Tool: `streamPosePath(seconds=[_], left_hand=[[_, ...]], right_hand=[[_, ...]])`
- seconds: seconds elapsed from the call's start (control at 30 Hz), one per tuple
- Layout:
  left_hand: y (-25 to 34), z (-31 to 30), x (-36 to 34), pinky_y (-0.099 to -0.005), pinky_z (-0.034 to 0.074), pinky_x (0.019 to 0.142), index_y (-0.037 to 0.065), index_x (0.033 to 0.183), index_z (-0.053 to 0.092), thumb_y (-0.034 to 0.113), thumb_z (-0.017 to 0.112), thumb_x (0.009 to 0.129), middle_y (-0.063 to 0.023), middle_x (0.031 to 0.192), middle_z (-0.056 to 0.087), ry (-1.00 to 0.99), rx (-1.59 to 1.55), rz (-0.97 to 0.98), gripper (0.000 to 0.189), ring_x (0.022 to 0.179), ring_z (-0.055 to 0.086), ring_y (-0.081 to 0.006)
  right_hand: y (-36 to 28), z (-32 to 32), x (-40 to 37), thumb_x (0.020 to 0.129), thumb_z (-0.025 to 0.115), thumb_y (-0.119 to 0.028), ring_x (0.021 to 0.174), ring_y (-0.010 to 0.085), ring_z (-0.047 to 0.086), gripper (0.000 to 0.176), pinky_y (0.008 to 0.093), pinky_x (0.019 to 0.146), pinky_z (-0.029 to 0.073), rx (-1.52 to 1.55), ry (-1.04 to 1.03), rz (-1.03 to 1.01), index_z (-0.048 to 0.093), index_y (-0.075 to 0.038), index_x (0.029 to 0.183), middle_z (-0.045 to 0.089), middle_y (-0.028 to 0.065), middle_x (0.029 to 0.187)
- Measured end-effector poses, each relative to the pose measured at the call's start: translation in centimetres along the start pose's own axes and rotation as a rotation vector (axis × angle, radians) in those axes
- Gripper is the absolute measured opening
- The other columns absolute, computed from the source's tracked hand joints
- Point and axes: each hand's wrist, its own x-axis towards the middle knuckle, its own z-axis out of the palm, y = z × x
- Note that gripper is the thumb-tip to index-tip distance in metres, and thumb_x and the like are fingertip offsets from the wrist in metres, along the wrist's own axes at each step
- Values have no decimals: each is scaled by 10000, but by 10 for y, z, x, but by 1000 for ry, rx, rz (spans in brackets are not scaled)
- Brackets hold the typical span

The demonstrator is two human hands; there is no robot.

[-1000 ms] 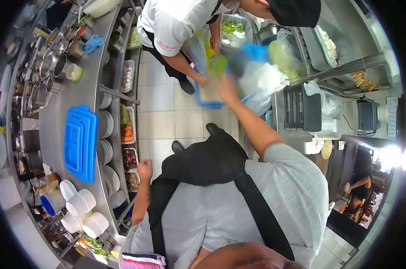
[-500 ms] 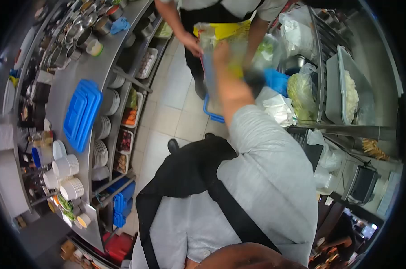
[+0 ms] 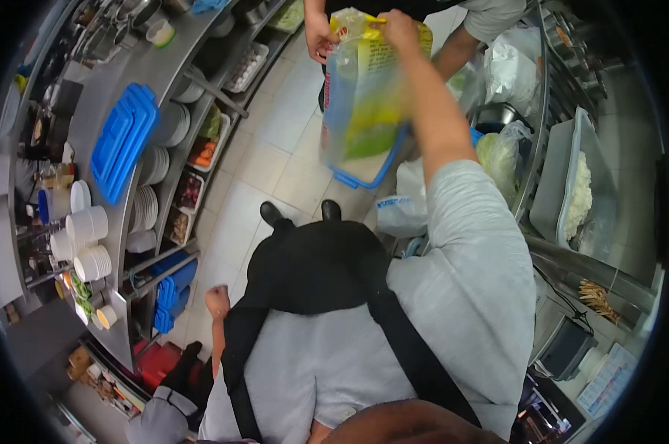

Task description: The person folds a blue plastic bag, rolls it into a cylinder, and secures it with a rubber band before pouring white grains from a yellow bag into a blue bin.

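Observation:
My right hand is stretched forward and grips the top edge of a large clear plastic bag with a yellow printed top and green contents. A co-worker's hand holds the bag's opposite top corner. The bag hangs over a blue tub on the tiled floor. My left hand hangs by my side in a loose fist, holding nothing. I wear a grey shirt and a black apron.
A steel counter on the left carries stacked blue lids and white bowls, with plates and vegetable tubs on shelves beneath. On the right are bagged greens and a tray of white food. Another person's sleeve shows bottom left.
My right hand has risen with the bag, which now hangs stretched between it and the co-worker's hand above the blue tub. My left fist, hidden half a second ago, shows again.

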Motion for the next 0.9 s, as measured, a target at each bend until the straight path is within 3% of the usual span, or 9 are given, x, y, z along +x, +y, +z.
streamPosePath(seconds=[0.07, 0.1, 0.2, 0.4, 0.57, 0.67, 0.73, 0.77, 0.9], left_hand=[[33, -6, 9, -453, 448, 620, -94, 771, 642, 245, 708, 932, -166, 609, 566, 53, -100, 47, 381, 639, 495, -151], [48, -6, 8, -431, 448, 627, -93, 789, 649, 241, 717, 943, -135, 621, 566, 51, -159, 57, 375, 654, 481, -149], [67, 9, 26, -390, 479, 667, -92, 886, 707, 248, 742, 949, -90, 699, 640, -124, -186, 11, 348, 712, 533, -136], [257, 43, 40, -365, 555, 919, -101, 1416, 603, 539, 881, 812, -239, 1179, 744, -322, -137, 421, 923, 984, 693, -247], [418, 131, 91, -454, 545, 1047, -145, 1502, 466, 707, 901, 661, -341, 1373, 642, -351, 201, 857, 1274, 1236, 676, -406], [499, 156, 61, -471, 548, 1045, -128, 1456, 529, 747, 883, 624, -331, 1350, 658, -174, 76, 1040, 1258, 1228, 676, -420], [546, 151, 39, -477, 552, 1029, -29, 1418, 622, 692, 837, 727, -286, 1301, 701, -177, 102, 898, 1022, 1194, 696, -406], [558, 155, 45, -477, 552, 1029, -29, 1418, 622, 692, 837, 727, -286, 1301, 701, -174, 100, 911, 1022, 1194, 696, -406], [588, 174, 54, -474, 552, 1026, 158, 1377, 711, 538, 760, 886, -218, 1243, 749, -360, 215, 810, 623, 1151, 722, -385]], right_hand=[[-1, -10, -19, 926, 747, -468, 1076, 366, 730, 310, 506, 919, 576, -16, 23, -82, 825, -246, 1128, 764, 138, 1104], [-38, -73, -66, 892, 633, -67, 1167, 407, 646, 265, 485, 993, 529, 22, 34, -151, 805, -74, 1092, 746, 181, 1152], [6, -19, -83, 842, 647, -87, 1103, 382, 682, 223, 470, 980, 545, 103, 450, -463, 819, -105, 984, 758, 156, 1098], [-1, -44, -110, 853, 657, -97, 1074, 379, 691, 213, 456, 937, 562, 256, 388, -416, 814, -115, 996, 749, 142, 1061], [9, -59, -122, 865, 668, -114, 1015, 381, 703, 210, 441, 899, 569, 278, 351, -386, 818, -116, 1012, 745, 139, 1041], [2, -78, -144, 874, 678, -133, 1020, 373, 706, 215, 446, 899, 568, 344, 282, -374, 817, -101, 1035, 747, 146, 1044], [-2, -90, -154, 861, 690, -186, 1008, 355, 719, 247, 447, 917, 564, 351, 290, -352, 808, -58, 1037, 752, 166, 1056], [19, -61, -152, 951, 729, -416, 1109, 359, 732, 302, 492, 944, 578, 477, 306, -350, 827, -222, 1161, 764, 127, 1177], [17, -98, -153, 927, 774, -369, 1152, 359, 727, 327, 500, 979, 568, 420, 294, -345, 820, -178, 1188, 748, 123, 1253]])
